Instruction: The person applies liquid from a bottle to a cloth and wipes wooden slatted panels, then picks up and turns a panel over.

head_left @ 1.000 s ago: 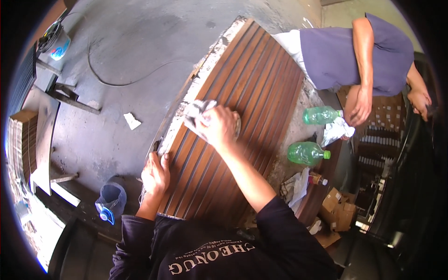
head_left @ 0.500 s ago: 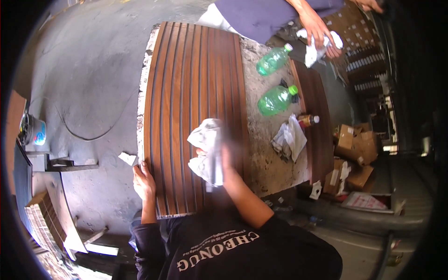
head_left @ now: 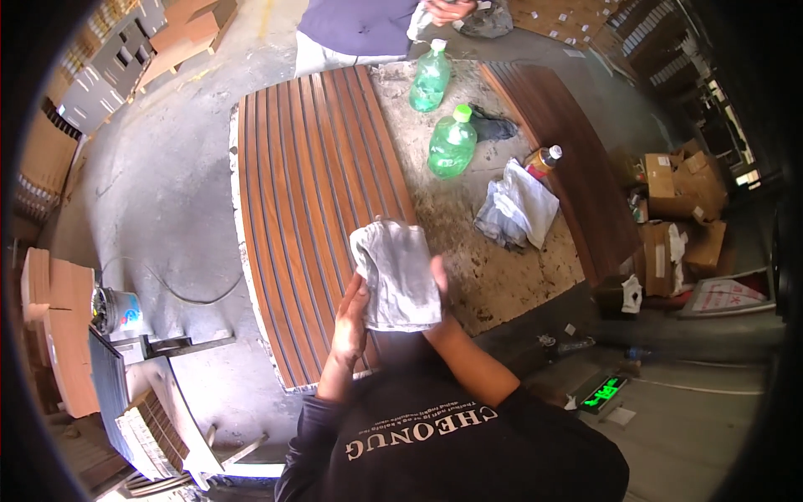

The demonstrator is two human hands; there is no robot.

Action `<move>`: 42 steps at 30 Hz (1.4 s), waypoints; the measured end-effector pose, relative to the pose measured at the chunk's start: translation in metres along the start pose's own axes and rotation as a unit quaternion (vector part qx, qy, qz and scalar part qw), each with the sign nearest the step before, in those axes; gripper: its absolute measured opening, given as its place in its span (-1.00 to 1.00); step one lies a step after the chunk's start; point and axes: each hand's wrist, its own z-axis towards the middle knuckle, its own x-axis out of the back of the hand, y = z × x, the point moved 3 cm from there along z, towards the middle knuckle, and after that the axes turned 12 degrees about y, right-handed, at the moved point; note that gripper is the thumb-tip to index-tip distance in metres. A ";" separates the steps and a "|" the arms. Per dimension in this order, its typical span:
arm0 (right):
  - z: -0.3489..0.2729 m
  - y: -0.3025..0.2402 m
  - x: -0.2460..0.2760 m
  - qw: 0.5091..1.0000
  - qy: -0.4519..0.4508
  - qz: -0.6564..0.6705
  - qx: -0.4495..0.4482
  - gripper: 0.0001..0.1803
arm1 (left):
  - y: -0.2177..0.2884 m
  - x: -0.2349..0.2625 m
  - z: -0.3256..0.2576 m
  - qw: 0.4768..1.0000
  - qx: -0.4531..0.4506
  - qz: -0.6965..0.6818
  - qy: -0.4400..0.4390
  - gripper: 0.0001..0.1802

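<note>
The slatted wooden panel (head_left: 301,192) reaches from close by the person's body to the far end of the worn table (head_left: 527,293), with a pale, rough border along its left edge and the grey floor (head_left: 167,192) stretching beyond that. On its right, a stained strip of tabletop separates it from a dark board (head_left: 556,151); two green bottles (head_left: 452,146) stand on that strip, and nearer the hands lies a crumpled rag (head_left: 520,205) beside a small brown bottle (head_left: 539,163). The folded grey-white cloth (head_left: 397,272) is between the two hands, over the near right part of the panel, covering a stretch of its right edge; whether it rests on the wood or is lifted off cannot be told. The left hand (head_left: 349,326) is at the cloth's lower left side, its fingers close together and pointing away from the body; whether they pinch the fabric is unclear. The right hand (head_left: 441,280) is at the cloth's right side, blurred and partly hidden, so its grip cannot be told. The cloth is roughly rectangular, slightly longer away from the body than across. The panel's long axis and grooves also run away from the person, leaning left toward the far end, where another person (head_left: 355,29) stands.
</note>
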 end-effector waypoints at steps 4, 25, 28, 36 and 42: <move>0.017 -0.022 0.041 0.980 0.076 -0.113 -0.142 -0.62 | -0.002 -0.007 0.001 0.989 -0.010 0.144 0.043 -0.36; 0.025 -0.038 0.040 0.878 -0.095 -0.462 -0.086 -0.58 | -0.021 -0.020 -0.025 0.801 -0.245 0.337 0.430 -0.44; 0.009 -0.040 0.031 0.866 -0.124 -0.481 -0.059 -0.60 | -0.030 -0.048 -0.036 0.890 -0.253 0.243 0.292 -0.37; 0.004 -0.080 0.048 0.896 -0.149 -0.417 0.015 -0.54 | -0.049 -0.099 -0.017 0.948 -0.179 0.098 0.246 -0.62; 0.011 -0.094 0.067 0.860 -0.056 -0.503 0.068 -0.15 | -0.063 -0.120 -0.002 0.959 -0.115 -0.020 0.258 -0.50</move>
